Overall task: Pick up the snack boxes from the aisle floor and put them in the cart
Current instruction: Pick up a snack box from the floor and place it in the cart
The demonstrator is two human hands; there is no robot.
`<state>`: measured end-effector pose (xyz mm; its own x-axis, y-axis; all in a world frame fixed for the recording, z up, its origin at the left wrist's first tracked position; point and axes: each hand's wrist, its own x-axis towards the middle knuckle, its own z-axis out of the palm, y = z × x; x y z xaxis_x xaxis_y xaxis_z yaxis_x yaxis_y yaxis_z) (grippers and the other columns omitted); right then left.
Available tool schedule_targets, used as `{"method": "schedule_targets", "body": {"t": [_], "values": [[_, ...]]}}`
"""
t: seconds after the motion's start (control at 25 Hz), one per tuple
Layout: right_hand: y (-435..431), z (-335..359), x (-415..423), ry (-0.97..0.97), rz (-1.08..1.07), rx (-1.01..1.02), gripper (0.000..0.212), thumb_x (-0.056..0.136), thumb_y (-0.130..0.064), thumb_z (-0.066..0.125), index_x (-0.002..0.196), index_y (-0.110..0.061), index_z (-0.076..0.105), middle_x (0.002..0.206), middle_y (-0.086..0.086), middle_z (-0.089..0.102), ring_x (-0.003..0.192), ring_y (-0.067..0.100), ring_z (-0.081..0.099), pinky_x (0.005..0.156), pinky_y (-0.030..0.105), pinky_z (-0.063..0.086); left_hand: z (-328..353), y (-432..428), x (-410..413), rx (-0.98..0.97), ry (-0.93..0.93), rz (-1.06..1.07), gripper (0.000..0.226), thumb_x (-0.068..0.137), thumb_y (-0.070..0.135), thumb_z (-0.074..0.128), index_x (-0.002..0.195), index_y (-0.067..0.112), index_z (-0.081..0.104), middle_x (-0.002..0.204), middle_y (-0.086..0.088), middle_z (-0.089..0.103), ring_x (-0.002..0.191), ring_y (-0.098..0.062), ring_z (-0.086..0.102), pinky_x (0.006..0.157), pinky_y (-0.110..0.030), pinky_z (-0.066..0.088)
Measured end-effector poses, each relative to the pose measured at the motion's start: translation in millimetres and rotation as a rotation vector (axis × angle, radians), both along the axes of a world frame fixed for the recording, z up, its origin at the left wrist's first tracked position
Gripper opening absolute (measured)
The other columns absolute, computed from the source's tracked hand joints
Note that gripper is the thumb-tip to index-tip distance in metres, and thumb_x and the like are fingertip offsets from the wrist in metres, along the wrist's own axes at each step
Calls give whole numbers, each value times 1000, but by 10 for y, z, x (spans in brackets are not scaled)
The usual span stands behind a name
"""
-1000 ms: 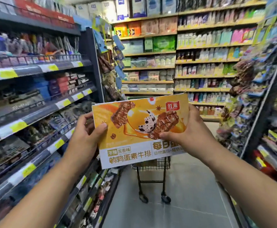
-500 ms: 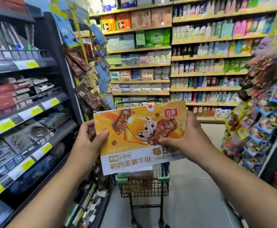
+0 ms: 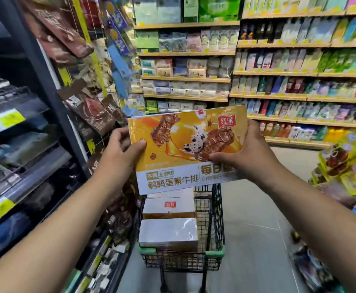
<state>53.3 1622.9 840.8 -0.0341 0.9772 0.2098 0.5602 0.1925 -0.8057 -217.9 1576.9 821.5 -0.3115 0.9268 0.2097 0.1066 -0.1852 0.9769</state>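
Above the wire cart (image 3: 217,218), we hold the orange snack box (image 3: 185,149) upright.
Left hand (image 3: 118,154) and right hand (image 3: 245,154) each curl a grip round a side edge; we judge it light, stiff and glossy, so edges suit.

cart (image 3: 217,216) far end: behind snack box (image 3: 185,149); cart base: cut off below; right-side goods (image 3: 312,269): blurred

Snack box (image 3: 185,149) above cart (image 3: 217,225), two boxes (image 3: 168,231) inside it
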Motion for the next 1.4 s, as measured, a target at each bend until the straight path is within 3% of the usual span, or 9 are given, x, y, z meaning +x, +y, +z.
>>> {"method": "schedule_targets", "body": {"t": [0.28,0.48,0.68,0.88,1.0,1.08,1.16,1.28,1.4], "values": [[1419,-287,-649,-57,-102,0,110,58,-37,90,141,-19,20,134,8,50,121,27,51,100,42,45,-289,1607,-610,-108,47,-56,25,95,16,57,117,20,45,94,4,69,77,-11,67,66,-27,53],[2424,-608,-1115,-96,-152,-34,112,56,-41,90,140,-17,19,133,12,50,120,31,52,100,45,45,-517,2553,-903,-170,74,-56,56,93,24,63,140,11,36,125,-1,59,102,-10,61,82,-30,53],[3197,-1133,-1327,-95,-136,-96,110,60,-41,89,140,-18,16,132,13,52,118,33,53,99,45,46,-928,3224,-1106,-231,140,0,43,87,36,68,122,24,48,125,-5,61,106,-18,64,88,-39,55],[3770,-1826,-1506,-32,-135,-173,104,65,-36,87,138,-18,16,132,13,50,118,32,53,96,38,46,-1496,3794,-1179,-239,207,51,32,92,21,63,120,15,50,99,7,64,75,11,64,63,-10,50],[4178,-2325,-1609,4,-159,-153,98,66,-32,87,136,-17,20,131,13,49,117,31,53,93,36,46,-1956,4189,-1223,-252,271,80,41,91,24,65,128,18,50,108,5,67,99,-10,66,87,-31,54],[4409,-2643,-1660,18,-157,-144,97,67,-32,86,136,-18,20,131,11,50,116,29,53,92,35,46,-2242,4425,-1242,-253,281,75,41,91,22,65,129,20,49,113,1,67,102,-17,65,94,-38,52],[4622,-2953,-1708,23,-161,-136,97,67,-34,86,136,-20,19,129,11,51,114,30,55,92,38,48,-2505,4665,-1306,-256,325,77,42,91,23,64,129,21,48,116,0,65,103,-15,63,91,-29,50],[4867,-3311,-1759,32,-165,-93,96,66,-35,86,135,-20,21,127,10,52,113,27,55,92,38,48,-2864,4919,-1425,-226,376,85,36,90,27,64,123,27,51,112,6,66,101,-8,64,92,-31,51],[5014,-3655,-1852,-6,-128,-86,97,67,-35,86,137,-17,21,131,10,49,115,25,52,91,31,44,-3272,4986,-1512,-255,409,111,29,94,19,61,120,23,51,99,14,64,80,13,60,74,-10,50]]}}
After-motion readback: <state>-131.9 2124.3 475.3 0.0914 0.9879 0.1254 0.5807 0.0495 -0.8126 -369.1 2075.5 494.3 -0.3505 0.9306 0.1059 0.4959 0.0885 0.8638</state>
